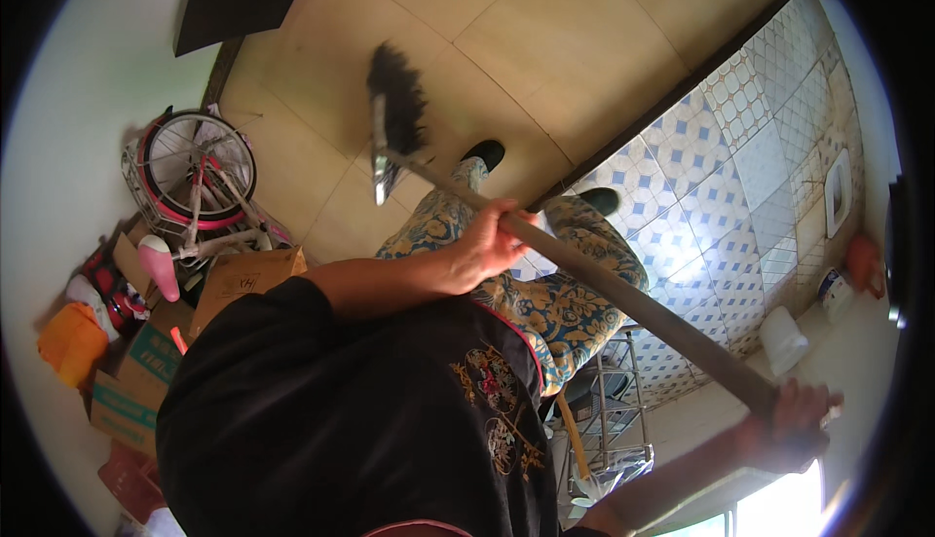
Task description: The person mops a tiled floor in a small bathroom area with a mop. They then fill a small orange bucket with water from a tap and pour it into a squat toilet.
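A long broom (545, 245) is held by both hands; the left hand (484, 245) is closed around the handle approx. at its middle, thumb and fingers wrapped over the dark stick; the right hand (789, 425) is closed around the upper end of the handle, near the lower right of the view. The hands are kept well apart on the stick, prob. so that one gives the push and the other the steering; this is judged only from the grip.

The long axis of the broom is seen running diagonally, from the right hand at lower right up to the bristle head (397, 99) at upper centre; the dark bristles are pointed away from the person, toward the beige floor tiles (545, 40). Whether the bristles are touching the floor cannot be told, the head being blurred.

Below the handle the patterned trousers (545, 294) and two dark shoes (484, 154) are seen; one shoe is placed just beside the dark threshold strip (672, 99), beyond which blue-and-white patterned tiles (721, 167) are laid.

At left a small pink bicycle (195, 186) is leaned near the wall, w/ cardboard boxes (234, 279) stacked beside it; a metal rack (609, 410) is stood below the handle.
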Demonstrator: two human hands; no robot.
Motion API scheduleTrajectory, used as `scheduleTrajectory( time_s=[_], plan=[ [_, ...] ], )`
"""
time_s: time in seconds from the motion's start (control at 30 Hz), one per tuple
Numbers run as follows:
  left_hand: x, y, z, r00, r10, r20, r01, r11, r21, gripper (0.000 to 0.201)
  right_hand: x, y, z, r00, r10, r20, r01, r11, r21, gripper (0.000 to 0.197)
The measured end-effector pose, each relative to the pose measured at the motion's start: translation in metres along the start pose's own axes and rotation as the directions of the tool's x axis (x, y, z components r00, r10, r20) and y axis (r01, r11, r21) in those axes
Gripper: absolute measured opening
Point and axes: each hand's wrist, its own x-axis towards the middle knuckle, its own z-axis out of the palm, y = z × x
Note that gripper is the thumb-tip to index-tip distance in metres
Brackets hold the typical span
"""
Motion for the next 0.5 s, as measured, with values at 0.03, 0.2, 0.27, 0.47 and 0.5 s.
scheduleTrajectory(
  time_s=[0.03,0.2,0.27,0.47,0.5],
  plan=[
    [0.008,0.006,-0.012,1.000,0.022,0.022,-0.023,0.999,0.046,0.009,0.005,0.024,0.006,0.995,-0.032,-0.098,0.024,0.996,-0.086,0.025],
    [0.071,0.021,-0.069,0.954,0.144,-0.264,-0.165,0.985,-0.058,0.021,0.033,0.136,0.039,0.982,0.149,0.117,-0.160,0.983,0.091,0.040],
    [0.094,0.016,-0.076,0.919,0.179,-0.351,-0.213,0.975,-0.062,0.023,0.032,0.150,0.037,0.922,0.353,0.162,-0.374,0.919,0.127,0.040],
    [0.148,-0.035,-0.070,0.974,0.195,-0.115,-0.192,0.981,0.040,0.022,0.052,0.089,-0.048,0.875,0.417,0.247,-0.446,0.892,0.076,0.021],
    [0.159,-0.047,-0.065,0.979,0.165,-0.124,-0.165,0.986,0.005,0.021,0.059,0.067,-0.064,0.884,0.429,0.185,-0.454,0.882,0.123,0.021]
  ],
)
